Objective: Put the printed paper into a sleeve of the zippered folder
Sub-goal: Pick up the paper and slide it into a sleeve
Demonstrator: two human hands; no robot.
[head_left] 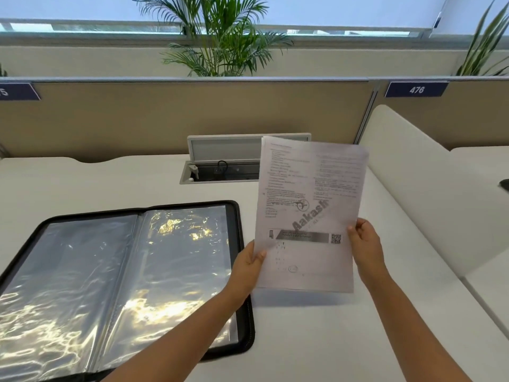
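Observation:
The printed paper (pixel 308 205) is held upright above the white desk, to the right of the folder. My left hand (pixel 248 268) pinches its lower left edge. My right hand (pixel 366 246) grips its right edge a little higher. The black zippered folder (pixel 242 271) lies open flat on the desk at the left, showing two shiny clear plastic sleeves (pixel 176 271) that reflect the light. My left forearm crosses over the folder's lower right corner. The paper is apart from the folder.
An open cable box (pixel 220 172) with its lid raised sits in the desk behind the paper. A beige partition (pixel 165 117) closes the far side. A white divider (pixel 429 194) rises at the right. Plants stand beyond the partition.

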